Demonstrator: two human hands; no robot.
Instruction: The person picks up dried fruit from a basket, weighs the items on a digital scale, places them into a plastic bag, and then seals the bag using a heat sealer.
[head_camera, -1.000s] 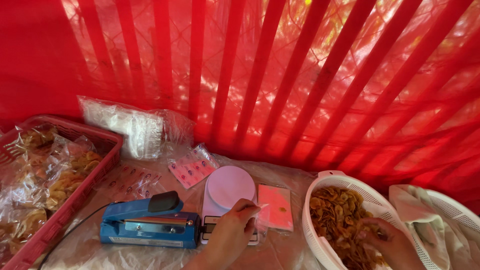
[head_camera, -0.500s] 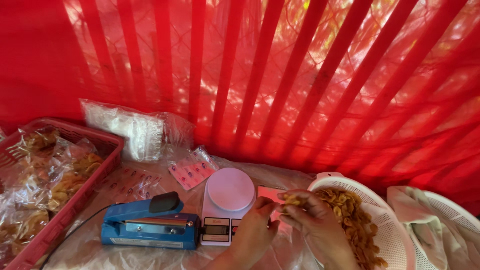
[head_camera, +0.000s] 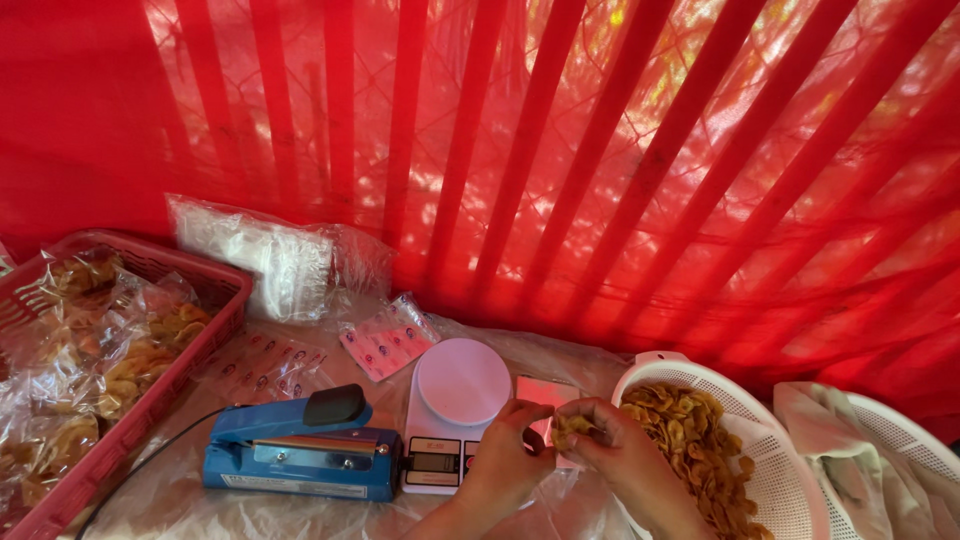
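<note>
My left hand (head_camera: 508, 462) and my right hand (head_camera: 622, 462) meet just right of a white kitchen scale (head_camera: 452, 412). The right hand grips a bunch of yellow-brown chips (head_camera: 572, 428). The left hand pinches the edge of a small clear bag (head_camera: 545, 435), mostly hidden between the hands. A white perforated basket (head_camera: 782, 480) full of the same chips (head_camera: 700, 455) stands directly to the right of the hands.
A blue heat sealer (head_camera: 300, 445) with a black knob lies left of the scale, its cord trailing left. A red basket (head_camera: 150, 400) of filled chip bags stands at far left. Empty clear bags (head_camera: 270, 262), small printed labels (head_camera: 385, 340), a second white basket with cloth (head_camera: 880, 470), red curtain behind.
My right hand left the chip basket with a handful and came to the left hand by the scale; the left hand moved from the scale to meet it.
</note>
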